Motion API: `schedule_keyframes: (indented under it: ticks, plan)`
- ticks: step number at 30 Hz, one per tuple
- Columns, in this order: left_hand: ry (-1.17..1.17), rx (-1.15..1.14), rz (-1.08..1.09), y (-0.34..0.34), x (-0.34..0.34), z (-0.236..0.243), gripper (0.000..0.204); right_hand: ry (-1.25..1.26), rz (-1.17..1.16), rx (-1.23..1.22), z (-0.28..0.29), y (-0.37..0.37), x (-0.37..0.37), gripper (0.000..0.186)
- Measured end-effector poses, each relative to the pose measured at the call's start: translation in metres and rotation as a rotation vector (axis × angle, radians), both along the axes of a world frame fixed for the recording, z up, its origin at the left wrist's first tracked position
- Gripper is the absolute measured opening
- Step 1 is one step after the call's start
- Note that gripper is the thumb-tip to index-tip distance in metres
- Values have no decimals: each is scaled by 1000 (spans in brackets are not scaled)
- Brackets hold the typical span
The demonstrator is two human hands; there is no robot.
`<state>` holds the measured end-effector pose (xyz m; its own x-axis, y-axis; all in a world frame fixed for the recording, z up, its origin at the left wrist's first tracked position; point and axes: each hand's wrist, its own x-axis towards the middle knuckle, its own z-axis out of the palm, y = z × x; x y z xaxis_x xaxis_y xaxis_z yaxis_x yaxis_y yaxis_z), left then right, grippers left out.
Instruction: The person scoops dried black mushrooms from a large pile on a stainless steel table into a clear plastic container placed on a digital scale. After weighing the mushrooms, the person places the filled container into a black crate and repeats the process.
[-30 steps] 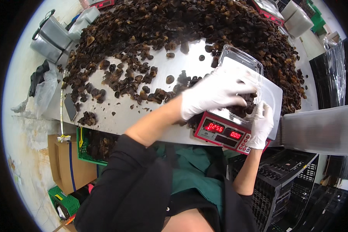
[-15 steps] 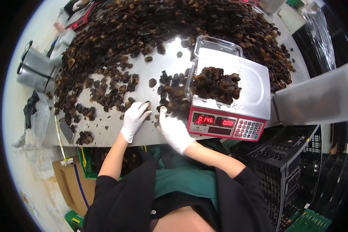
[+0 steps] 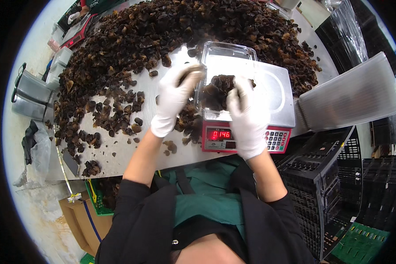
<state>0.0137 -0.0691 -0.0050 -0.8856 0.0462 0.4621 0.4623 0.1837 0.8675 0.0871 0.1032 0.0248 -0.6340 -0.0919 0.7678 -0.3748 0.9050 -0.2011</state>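
A clear plastic clamshell box (image 3: pixel 229 49), its lid folded back, sits on a red digital scale (image 3: pixel 290 83) with a silver plate. Dark brown wood ear mushrooms (image 3: pixel 218 90) are heaped inside it. My right hand (image 3: pixel 251 112), white-gloved, is over the box, fingers bent and closed around mushrooms at the heap's right side. My left hand (image 3: pixel 176 94), also gloved, hovers at the box's left edge; its curled fingers are smeared by motion, and whatever they hold is unclear. More loose mushrooms (image 3: pixel 187 121) lie just left of the scale.
A great mound of mushrooms (image 3: pixel 158 31) covers the far table. Nested clear boxes (image 3: pixel 347 97) lean at the right; black crates (image 3: pixel 312 185) stand below them. A metal jug (image 3: pixel 33 99) is at the left. Far left, another person's gloved hand (image 3: pixel 74 17) is near a second scale (image 3: pixel 77 33).
Both hands have risen from the table's near edge to the box, the right one now over its mushrooms. The view has shifted slightly. Another person's hand has appeared far left.
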Motion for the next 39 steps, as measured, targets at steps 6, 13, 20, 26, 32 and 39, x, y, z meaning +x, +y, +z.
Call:
schedule_keyframes:
  ticks: [6, 13, 20, 26, 32, 39]
  plan:
    - [83, -512, -345, 50, -19, -9, 39, -474, -59, -90, -21, 75, -30, 32]
    - [40, -240, -276, 12, -11, 2, 36, -426, -92, -756, -26, 105, -12, 27]
    - [2, -245, -88, -23, 5, -26, 32, -528, -177, -1014, -49, 105, 14, 26]
    - [212, -513, -120, 5, 10, -29, 19, -495, -207, -510, -82, 97, 6, 36]
    - [-27, -443, -152, -1, -11, 1, 14, -646, -198, -778, -72, 90, 8, 44]
    - [-472, 231, -277, 26, -107, -45, 76, -846, 30, -1241, -54, 81, 15, 37]
